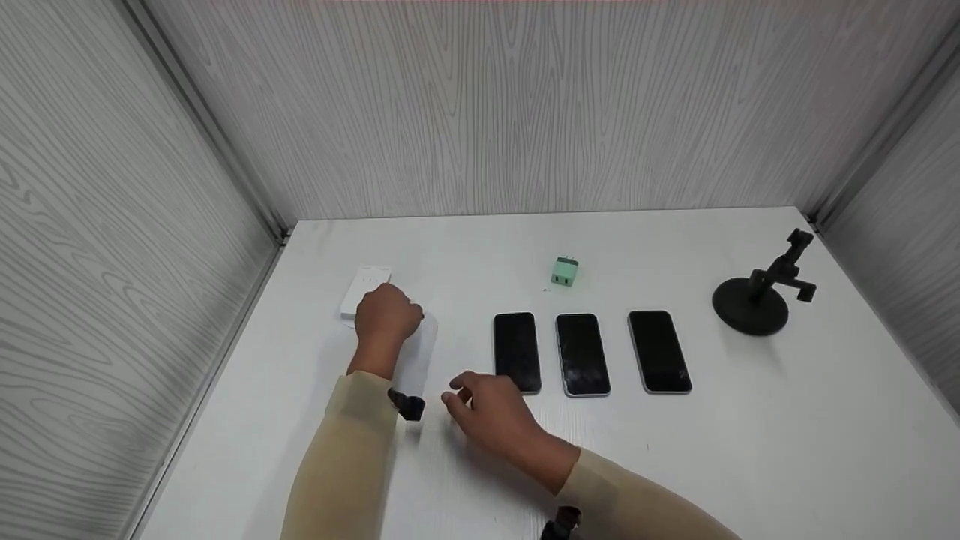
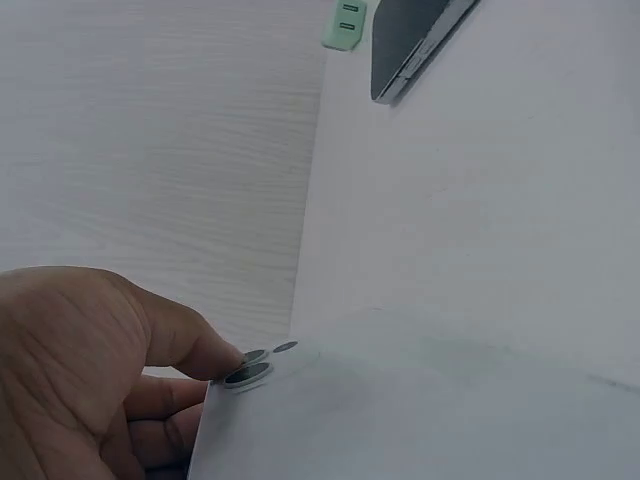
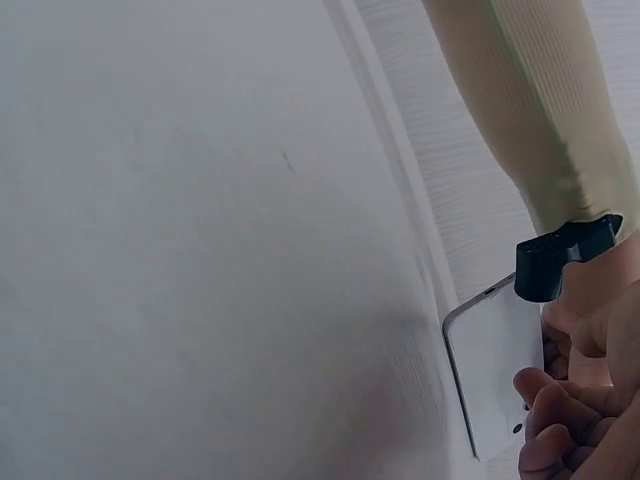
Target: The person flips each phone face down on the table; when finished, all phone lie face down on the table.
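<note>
My left hand [image 1: 388, 311] pinches a corner of a white-backed smartphone [image 2: 400, 410], thumb beside its round camera lenses [image 2: 248, 374]. In the right wrist view the same phone shows its pale back with a dark edge. Just beyond the left hand lies a white power strip [image 1: 366, 291], partly covered by it. My right hand [image 1: 491, 409] hovers low over the table with loosely bent fingers and holds nothing. It is nearest the lower end of the left black-screened phone [image 1: 516, 349]. Two more phones lie face up beside that one, a middle phone [image 1: 583, 355] and a right phone [image 1: 659, 351].
A mint-green plug adapter [image 1: 565, 271] sits behind the row of phones. Toward the right stands a black phone stand [image 1: 751, 304] on a round base. The white table [image 1: 750, 457] is enclosed by wood-grain panels [image 1: 480, 112] at the back and sides.
</note>
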